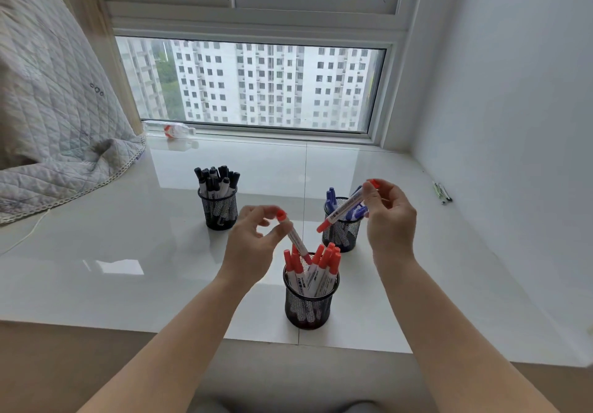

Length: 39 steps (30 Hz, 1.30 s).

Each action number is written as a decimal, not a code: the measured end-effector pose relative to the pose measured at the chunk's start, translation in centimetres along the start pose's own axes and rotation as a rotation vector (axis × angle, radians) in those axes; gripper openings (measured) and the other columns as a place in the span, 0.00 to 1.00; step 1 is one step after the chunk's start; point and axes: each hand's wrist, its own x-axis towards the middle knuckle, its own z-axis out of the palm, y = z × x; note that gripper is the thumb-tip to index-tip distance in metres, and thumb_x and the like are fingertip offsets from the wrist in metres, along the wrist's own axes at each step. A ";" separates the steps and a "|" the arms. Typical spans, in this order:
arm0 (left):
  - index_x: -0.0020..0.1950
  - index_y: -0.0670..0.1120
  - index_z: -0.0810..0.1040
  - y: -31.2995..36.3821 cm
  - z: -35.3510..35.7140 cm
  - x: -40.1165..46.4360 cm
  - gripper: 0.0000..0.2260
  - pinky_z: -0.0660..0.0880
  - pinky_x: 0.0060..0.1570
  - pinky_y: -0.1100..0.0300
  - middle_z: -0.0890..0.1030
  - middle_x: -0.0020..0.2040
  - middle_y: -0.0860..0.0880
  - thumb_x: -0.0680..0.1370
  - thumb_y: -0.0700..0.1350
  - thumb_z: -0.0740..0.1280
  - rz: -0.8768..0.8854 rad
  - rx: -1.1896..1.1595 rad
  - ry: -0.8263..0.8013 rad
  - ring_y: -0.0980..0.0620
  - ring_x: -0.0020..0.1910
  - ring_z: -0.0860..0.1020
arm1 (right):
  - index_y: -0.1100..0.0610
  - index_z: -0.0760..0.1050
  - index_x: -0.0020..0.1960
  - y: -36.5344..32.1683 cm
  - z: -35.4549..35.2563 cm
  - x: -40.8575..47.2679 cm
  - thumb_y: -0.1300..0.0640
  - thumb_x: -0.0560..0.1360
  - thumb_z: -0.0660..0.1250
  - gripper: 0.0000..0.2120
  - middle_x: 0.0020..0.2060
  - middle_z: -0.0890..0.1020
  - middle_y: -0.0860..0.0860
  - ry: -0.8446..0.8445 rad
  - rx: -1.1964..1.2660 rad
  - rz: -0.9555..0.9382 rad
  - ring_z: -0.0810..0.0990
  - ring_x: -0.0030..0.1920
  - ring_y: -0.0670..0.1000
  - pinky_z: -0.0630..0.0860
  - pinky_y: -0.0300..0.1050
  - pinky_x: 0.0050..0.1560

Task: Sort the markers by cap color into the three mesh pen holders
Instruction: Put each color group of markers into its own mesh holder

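Fingers of my left hand (253, 239) pinch a red marker (293, 236) tip-down over the red holder (309, 297) at lower centre, ready to drop, while my right hand (390, 217) grips a second red marker (345, 208) waiting beside the blue holder (341, 229).

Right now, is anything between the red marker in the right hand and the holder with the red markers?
Nothing solid. The right hand holds its red marker over the blue holder. The left hand's marker is entering the red holder, occupying its opening, already crowded with markers.
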 end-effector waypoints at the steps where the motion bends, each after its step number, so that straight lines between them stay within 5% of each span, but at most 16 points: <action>1: 0.40 0.58 0.76 -0.1 -0.2 0.0 0.08 0.68 0.38 0.75 0.74 0.43 0.55 0.72 0.44 0.71 -0.039 -0.043 0.031 0.60 0.41 0.72 | 0.51 0.77 0.46 0.0 -0.1 0.1 0.54 0.75 0.67 0.02 0.42 0.81 0.50 0.008 0.039 0.044 0.77 0.43 0.51 0.76 0.44 0.48; 5: 0.41 0.54 0.74 -0.4 -0.7 0.1 0.05 0.68 0.36 0.67 0.73 0.37 0.55 0.74 0.45 0.69 -0.215 -0.278 0.092 0.57 0.35 0.70 | 0.49 0.73 0.43 0.5 -0.5 -0.2 0.52 0.76 0.66 0.03 0.33 0.78 0.46 0.034 0.136 0.171 0.76 0.30 0.41 0.74 0.34 0.32; 12: 0.44 0.50 0.70 -0.8 -1.3 -0.6 0.04 0.70 0.37 0.62 0.73 0.35 0.52 0.78 0.46 0.63 -0.316 -0.384 0.189 0.57 0.34 0.72 | 0.57 0.71 0.46 1.7 -0.9 -1.5 0.59 0.76 0.64 0.02 0.34 0.81 0.52 0.019 0.310 0.436 0.80 0.36 0.48 0.76 0.40 0.40; 18: 0.44 0.46 0.74 -1.3 -0.8 -1.3 0.04 0.73 0.37 0.61 0.78 0.34 0.51 0.78 0.44 0.63 -0.595 -0.649 0.197 0.57 0.34 0.76 | 0.61 0.73 0.53 1.7 -1.0 -2.5 0.63 0.75 0.62 0.08 0.32 0.82 0.51 -0.082 0.576 0.616 0.80 0.34 0.46 0.77 0.35 0.33; 22: 0.44 0.44 0.75 -1.7 -0.7 -2.1 0.05 0.75 0.38 0.62 0.80 0.30 0.53 0.77 0.44 0.63 -0.750 -0.844 0.010 0.60 0.29 0.78 | 0.56 0.74 0.49 1.9 -1.1 -3.2 0.64 0.75 0.62 0.06 0.32 0.83 0.49 -0.185 0.539 0.575 0.77 0.35 0.45 0.74 0.36 0.35; 28: 0.52 0.45 0.80 -1.3 -0.4 -2.4 0.11 0.79 0.37 0.65 0.83 0.37 0.53 0.79 0.45 0.59 -0.727 -1.057 -0.152 0.61 0.32 0.80 | 0.56 0.73 0.48 2.5 -0.9 -4.6 0.62 0.78 0.60 0.04 0.38 0.84 0.49 -0.258 0.322 0.395 0.80 0.41 0.47 0.75 0.42 0.47; 33: 0.51 0.45 0.75 -0.9 0.0 -2.4 0.06 0.79 0.38 0.63 0.85 0.41 0.50 0.79 0.43 0.60 -0.647 -0.912 -0.193 0.58 0.35 0.82 | 0.53 0.77 0.42 3.0 -0.8 -5.8 0.55 0.77 0.62 0.08 0.37 0.81 0.49 -0.289 -0.040 0.212 0.78 0.34 0.38 0.72 0.30 0.36; 39: 0.49 0.47 0.68 -1.5 0.3 -2.9 0.01 0.74 0.40 0.58 0.84 0.43 0.51 0.81 0.43 0.58 -0.319 -0.239 -0.030 0.57 0.41 0.83 | 0.50 0.74 0.37 4.2 -0.9 -7.3 0.60 0.71 0.70 0.09 0.33 0.79 0.42 -0.363 -0.359 -0.010 0.78 0.36 0.35 0.69 0.23 0.36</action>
